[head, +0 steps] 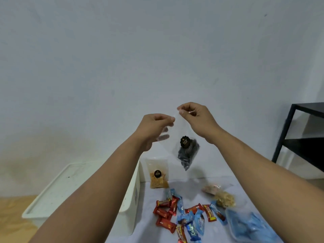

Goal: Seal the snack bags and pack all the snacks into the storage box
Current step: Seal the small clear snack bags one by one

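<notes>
- The clear plastic zip bag of dark snacks (185, 151) hangs above the tabletop (219, 183), light and limp, its load sagging into 1 corner.
- The left hand (154, 127) and right hand (194, 116) sit close together, both pinching its slippery top edge, the best hold for sealing.

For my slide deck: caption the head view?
Both hands pinch the clear snack bag top above scattered candies.

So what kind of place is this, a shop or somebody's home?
Most likely a room at home, not a shop: a plain painted wall, a black shelf unit in the corner, and a cloth-covered table beside a white storage box.
</notes>
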